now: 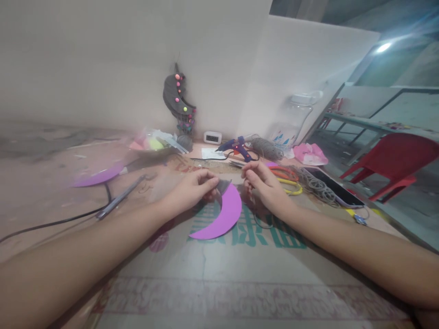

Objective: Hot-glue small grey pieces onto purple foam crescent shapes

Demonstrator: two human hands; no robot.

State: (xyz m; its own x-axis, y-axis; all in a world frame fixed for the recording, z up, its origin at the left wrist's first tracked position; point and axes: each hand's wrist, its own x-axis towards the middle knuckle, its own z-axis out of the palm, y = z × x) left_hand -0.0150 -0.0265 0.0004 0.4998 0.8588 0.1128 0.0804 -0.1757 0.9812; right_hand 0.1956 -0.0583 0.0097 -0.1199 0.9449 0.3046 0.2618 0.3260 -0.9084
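Note:
A purple paper crescent is pinched near its upper tip by my left hand, fingers closed. Grey yarn covers that tip, partly hidden behind my thumb. The crescent's bare lower point reaches down to the left over a printed cardboard sheet. Just to the right, my right hand has its fingers closed in a pinch. From it a thin grey yarn strand hangs in a loop near the cardboard.
Behind my hands lie a blue glue gun, scissors, a yarn skein and a white clock. A finished grey moon hangs on the wall. A phone and yellow-orange cords lie right; a pen-like tool left.

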